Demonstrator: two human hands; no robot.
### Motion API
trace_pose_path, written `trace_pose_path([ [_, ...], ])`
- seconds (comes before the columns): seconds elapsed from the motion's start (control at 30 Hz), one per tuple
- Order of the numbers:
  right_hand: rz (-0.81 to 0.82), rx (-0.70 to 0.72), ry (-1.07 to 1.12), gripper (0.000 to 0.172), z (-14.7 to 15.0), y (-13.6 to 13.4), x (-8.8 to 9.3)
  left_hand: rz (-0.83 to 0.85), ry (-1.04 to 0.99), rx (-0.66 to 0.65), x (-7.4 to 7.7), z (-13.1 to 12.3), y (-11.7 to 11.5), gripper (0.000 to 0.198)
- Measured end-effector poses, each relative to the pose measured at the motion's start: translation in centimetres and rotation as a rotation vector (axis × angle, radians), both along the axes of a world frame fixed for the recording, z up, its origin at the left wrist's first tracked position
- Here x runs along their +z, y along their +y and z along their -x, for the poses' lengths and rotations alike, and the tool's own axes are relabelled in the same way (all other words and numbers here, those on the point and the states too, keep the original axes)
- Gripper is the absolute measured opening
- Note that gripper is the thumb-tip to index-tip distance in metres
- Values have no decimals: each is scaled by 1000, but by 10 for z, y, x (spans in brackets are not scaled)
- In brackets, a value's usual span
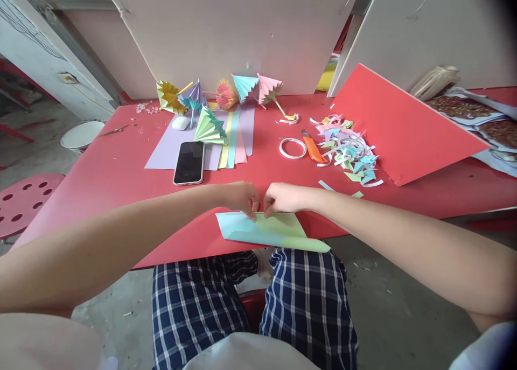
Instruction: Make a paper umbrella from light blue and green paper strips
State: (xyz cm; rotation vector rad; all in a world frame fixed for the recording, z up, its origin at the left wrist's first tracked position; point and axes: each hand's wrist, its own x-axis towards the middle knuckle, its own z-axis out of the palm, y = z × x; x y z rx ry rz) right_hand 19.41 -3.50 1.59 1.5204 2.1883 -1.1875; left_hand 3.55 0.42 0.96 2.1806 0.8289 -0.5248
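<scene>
**A:** Your left hand (241, 197) and your right hand (283, 197) meet at the near edge of the red table (121, 165), knuckles almost touching.

**B:** And what do you have between them?

**A:** A folded sheet (266, 232), pale blue on your left side and pale green on your right. It lies on the table's front edge, and its lower part juts out over your checked shorts (307, 294).

**B:** How are your fingers set?

**A:** On each hand your thumb and fingertips are pressed together on the sheet's top edge. You're pinching it side by side near the middle.

**B:** What's past your hands?

**A:** A phone (189, 162) with a dark screen lies flat just beyond your left hand, its far end on a lilac paper (161, 152). A green pleated fan (210, 127) sits on that paper, just beside the phone. Behind it, a row of paper umbrellas (226, 92) lines the back of the table.

**B:** And on your right?

**A:** A white tape ring (293, 148) has an orange cutter (314, 150) just beside it, and next to that is a heap of paper scraps (349, 152). A red board (404, 122) lies tilted beyond the heap. A pink stool (20, 200) stands off the table, to your left.
</scene>
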Motion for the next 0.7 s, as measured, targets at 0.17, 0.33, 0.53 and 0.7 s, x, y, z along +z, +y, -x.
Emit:
trace_pose_path([
  [0.17, -77, -24, -61, 20, 4, 0, 2, 26, -36, -27, -1, 1, 2, 28],
  [0.33, -131, -37, -113, 20, 7, -3, 5, 87, -37, -70, 1, 2, 3, 20],
  [0.53, -118, -60, -101, 21, 5, -3, 1, 85, -38, -51, -1, 1, 3, 19],
  [0.7, -43, -55, -18, 22, 3, -3, 0, 34, -21, -24, 1, -1, 0, 25],
])
